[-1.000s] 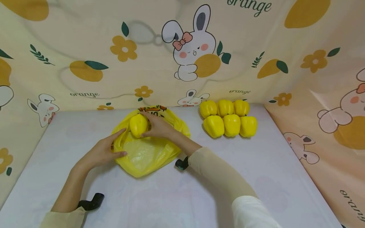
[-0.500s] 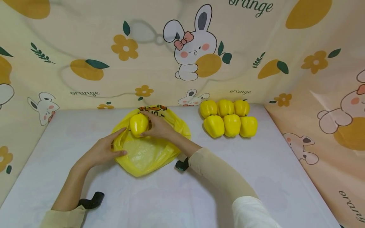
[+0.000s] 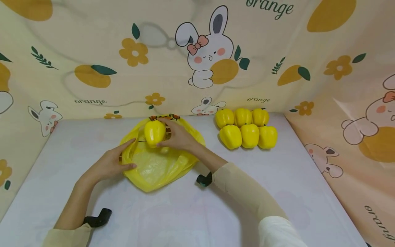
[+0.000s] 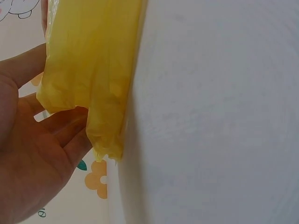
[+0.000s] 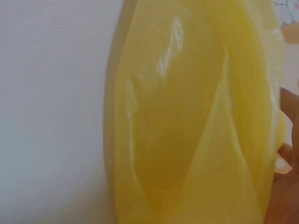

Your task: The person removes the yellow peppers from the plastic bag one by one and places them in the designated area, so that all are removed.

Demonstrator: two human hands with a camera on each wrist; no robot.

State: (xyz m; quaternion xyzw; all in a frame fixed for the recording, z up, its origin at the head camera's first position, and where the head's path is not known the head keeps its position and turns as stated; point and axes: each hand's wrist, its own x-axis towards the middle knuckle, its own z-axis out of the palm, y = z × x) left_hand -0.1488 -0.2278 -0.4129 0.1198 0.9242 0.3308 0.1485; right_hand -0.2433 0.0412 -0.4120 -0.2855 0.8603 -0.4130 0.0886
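My right hand (image 3: pixel 177 136) grips a yellow bell pepper (image 3: pixel 154 133) over the mouth of a yellow plastic bag (image 3: pixel 151 168). In the right wrist view, the bag (image 5: pixel 187 121) covers most of the picture; only part of that hand (image 5: pixel 286 154) shows beyond its edge. My left hand (image 3: pixel 111 163) is at the bag's left side, thumb and index finger spread apart over its rim. The left wrist view has the same hand (image 4: pixel 37 154) with its fingers relaxed and their tips hidden behind the bag's plastic (image 4: pixel 96 56).
Several more yellow bell peppers (image 3: pixel 250 136) stand in two rows at the back right of the white table (image 3: pixel 172 219). A patterned cloth (image 3: pixel 123 89) with rabbits and flowers rises behind the table and at its sides. Black wrist-worn pieces (image 3: pixel 99 218) show at both forearms.
My right hand and the bell pepper have shifted a little to the right above the bag. The left hand stays put, as do the peppers in rows.
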